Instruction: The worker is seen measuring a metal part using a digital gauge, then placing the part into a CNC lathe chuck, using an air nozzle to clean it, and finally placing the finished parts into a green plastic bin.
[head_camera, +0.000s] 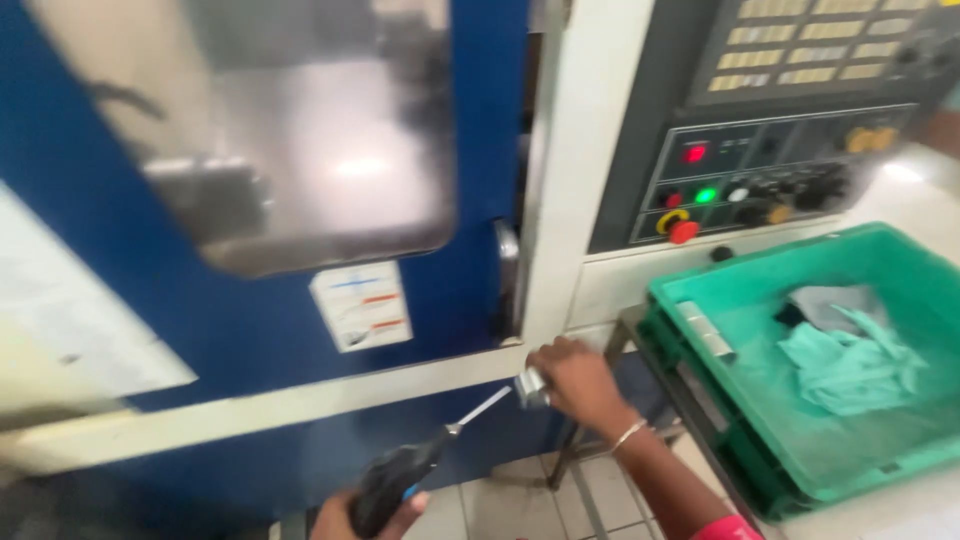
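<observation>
Left hand (365, 512) grasps our air gun (400, 478), nozzle beside right-hand (578, 380) clenched metal part (530, 387); blast could loosen it.

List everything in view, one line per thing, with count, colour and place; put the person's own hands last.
machine door: one, blue with a window, left
sticker: one, white, on the door
control panel: one, grey with coloured buttons, upper right
crate: one, green, right
cloth: one, pale green, inside the crate
metal piece: one, silver, in the right hand
air gun: one, black with thin metal nozzle, in the left hand
bangle: one, silver, right wrist
left hand: bottom edge, gripping the air gun
right hand: centre, gripping the metal piece
</observation>
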